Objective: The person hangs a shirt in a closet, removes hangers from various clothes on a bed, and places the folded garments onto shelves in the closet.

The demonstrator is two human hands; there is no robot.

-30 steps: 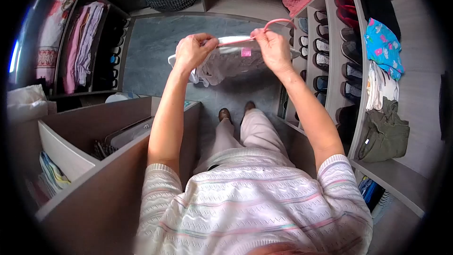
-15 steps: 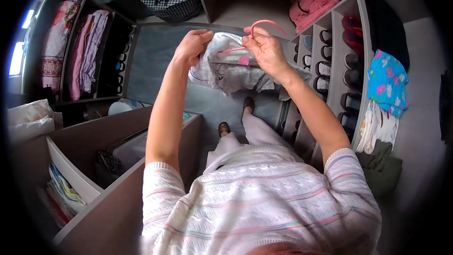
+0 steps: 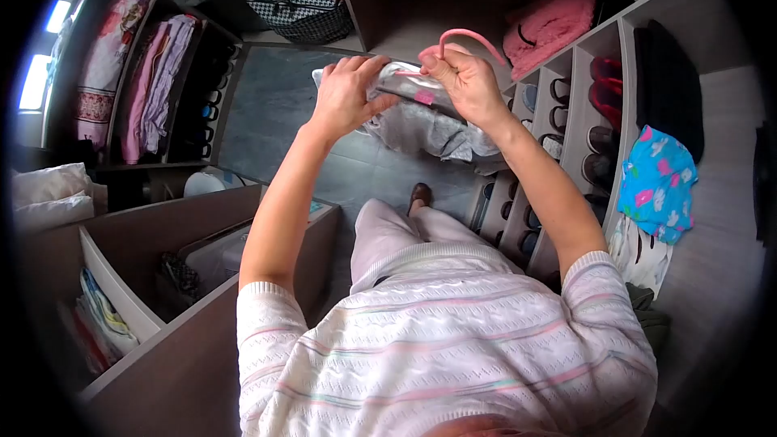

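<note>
A pink hanger [image 3: 473,35] is pinched at the base of its hook by my right hand [image 3: 468,85]. Its bar runs left into the neck of a white and grey garment [image 3: 417,131], which has a pink label inside the collar. My left hand [image 3: 350,97] grips the garment's upper left edge, with the thumb on the near side and the fingers over the top. The garment hangs in folds between and below both hands. The left end of the hanger is hidden by the cloth and my left hand.
Shoe racks [image 3: 566,97] stand at the right, beside a shelf with a blue floral cloth [image 3: 660,182]. Hanging clothes [image 3: 166,85] are at the left. An open-topped divided cabinet [image 3: 170,324] sits near left. A checked bag [image 3: 299,14] and pink fluffy item [image 3: 550,28] lie ahead.
My left hand has moved from the garment's far left edge to a grip nearer the collar. My right hand keeps the hanger. The view has shifted, and one shoe is now out of sight.
</note>
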